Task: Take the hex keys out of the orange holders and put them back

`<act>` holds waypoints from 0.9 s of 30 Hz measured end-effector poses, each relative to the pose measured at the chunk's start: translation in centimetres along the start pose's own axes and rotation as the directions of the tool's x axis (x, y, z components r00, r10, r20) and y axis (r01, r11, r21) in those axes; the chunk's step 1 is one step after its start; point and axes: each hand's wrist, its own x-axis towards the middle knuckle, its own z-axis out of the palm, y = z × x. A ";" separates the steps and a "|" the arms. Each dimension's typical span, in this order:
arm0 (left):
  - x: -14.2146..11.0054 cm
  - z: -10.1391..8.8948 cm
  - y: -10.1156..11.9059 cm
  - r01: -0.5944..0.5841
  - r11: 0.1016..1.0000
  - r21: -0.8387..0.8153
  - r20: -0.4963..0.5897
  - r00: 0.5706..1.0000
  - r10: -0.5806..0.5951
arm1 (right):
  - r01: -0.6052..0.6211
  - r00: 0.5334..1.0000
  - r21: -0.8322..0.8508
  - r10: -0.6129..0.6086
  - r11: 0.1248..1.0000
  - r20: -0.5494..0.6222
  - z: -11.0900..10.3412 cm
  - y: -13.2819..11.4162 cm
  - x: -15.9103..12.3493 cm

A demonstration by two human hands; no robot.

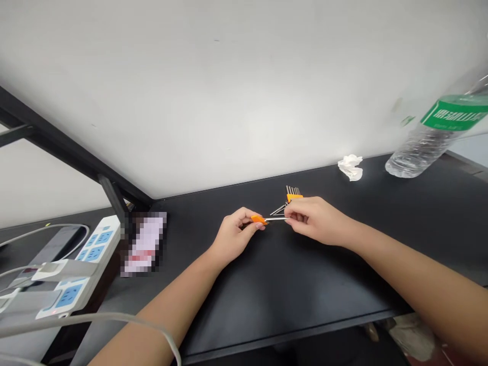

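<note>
In front of the block (295, 196) and to its left, the left hand (236, 233) is pinching an orange holder (258, 219), its grip closing thumb and fingertips right onto it. The right hand (316, 218) is reaching just in front of the block, its grip pressed together on the far end of a thin metal rod (276, 219). The rod is spanning the space between both hands, and its other end is meeting the holder; whether it is seating inside or merely touching cannot be told at this size.

The block is carrying a row of rods (293, 190) pointing away from the person, while loose rods (279, 209) are lying on the tabletop (267, 297) at the block's near left. The handling seems to be standing partway: the block looks already stocked, the holder is showing only one rod, and the loose ones are resting outside both.

Right of the block and farther back, a tissue (351, 168) is lying crumpled; a bottle (423, 145) is standing beyond it, and a power strip (94, 253) is sitting well to the block's left
</note>
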 end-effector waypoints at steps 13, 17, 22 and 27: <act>-0.2 0.0 0.1 -0.121 0.981 0.151 0.017 0.993 0.120 | 0.116 0.990 -0.052 -0.120 0.992 -0.074 0.2 0.0 0.3; -0.4 0.3 0.2 -0.172 0.960 0.220 0.063 0.985 0.162 | 0.105 0.993 -0.015 -0.105 0.994 -0.061 0.3 -0.1 0.3; -0.5 0.8 0.2 -0.207 0.917 0.340 0.101 0.978 0.183 | 0.038 0.999 0.164 -0.037 0.986 -0.011 2.5 -0.6 0.6; -0.4 0.7 0.3 -0.180 0.921 0.346 0.039 0.983 0.178 | 0.007 0.998 0.156 0.002 0.988 -0.056 3.9 -0.1 1.0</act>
